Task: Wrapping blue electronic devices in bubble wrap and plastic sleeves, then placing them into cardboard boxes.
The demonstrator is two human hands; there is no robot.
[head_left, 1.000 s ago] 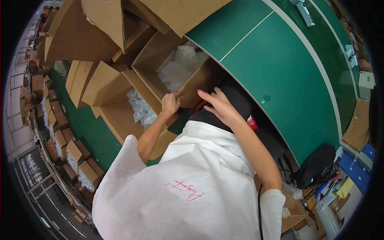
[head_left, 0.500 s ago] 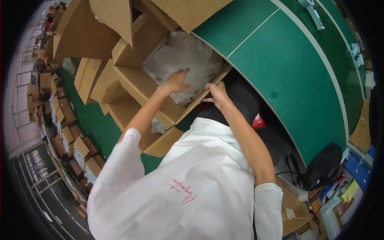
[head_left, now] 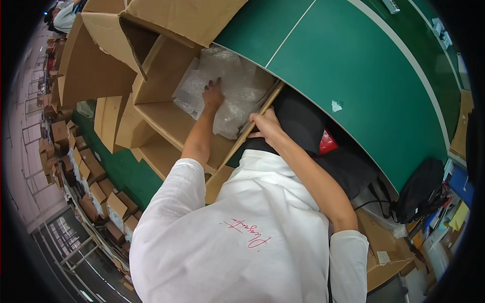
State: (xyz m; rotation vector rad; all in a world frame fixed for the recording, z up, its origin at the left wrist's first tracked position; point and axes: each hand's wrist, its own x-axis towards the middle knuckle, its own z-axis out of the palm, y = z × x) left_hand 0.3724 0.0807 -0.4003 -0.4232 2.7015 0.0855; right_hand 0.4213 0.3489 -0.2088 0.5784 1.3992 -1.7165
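Clear plastic bubble wrap (head_left: 240, 83) lies inside an open, brown, rectangular cardboard box (head_left: 164, 118), toward its far edge. The left hand (head_left: 213, 96) rests on it, fingers loosely spread; the right hand's (head_left: 268, 127) fingers grasp the box's right edge.

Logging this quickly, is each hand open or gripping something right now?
Left hand: open, spread over the bubble wrap.
Right hand: closed on the cardboard box rim.
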